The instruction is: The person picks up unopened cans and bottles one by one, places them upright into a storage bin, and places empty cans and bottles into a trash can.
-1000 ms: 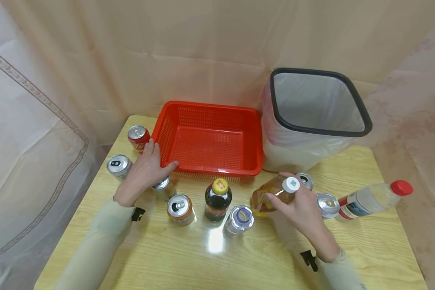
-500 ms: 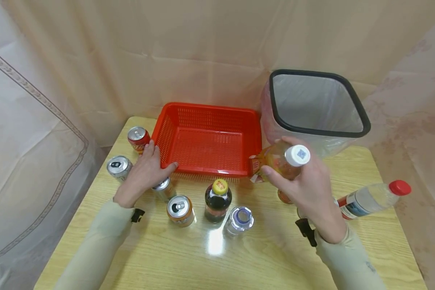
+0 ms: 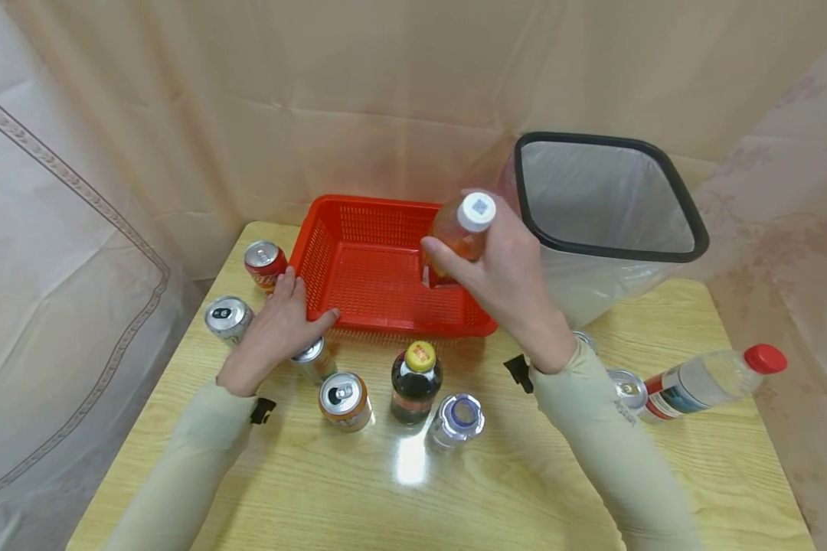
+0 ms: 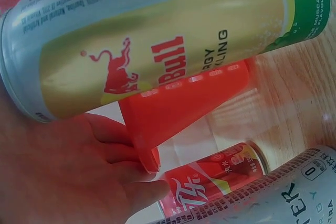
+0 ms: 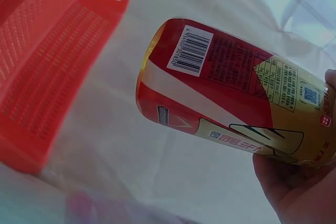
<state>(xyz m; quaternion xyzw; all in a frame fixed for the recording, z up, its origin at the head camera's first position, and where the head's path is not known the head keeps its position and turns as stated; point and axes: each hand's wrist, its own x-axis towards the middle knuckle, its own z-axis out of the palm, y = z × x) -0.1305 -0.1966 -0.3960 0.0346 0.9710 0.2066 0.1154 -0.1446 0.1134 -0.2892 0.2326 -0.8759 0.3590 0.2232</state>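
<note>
While the head view shows the right hand [image 3: 506, 264] with thumb and fingers wrapped round a bottle [image 3: 448, 227] over the basket [image 3: 400, 329], the left hand [image 3: 279, 317] lies with fingers extended against the basket's near-left corner, a red can [image 3: 265, 265] at their tips. Only the left wrist view reveals the red bull [image 4: 116, 69] on a gold can [image 4: 157, 51] beside that hand. The right wrist view alone shows the bottle's barcode [image 5: 190, 51], well away from the gripping fingers.
</note>
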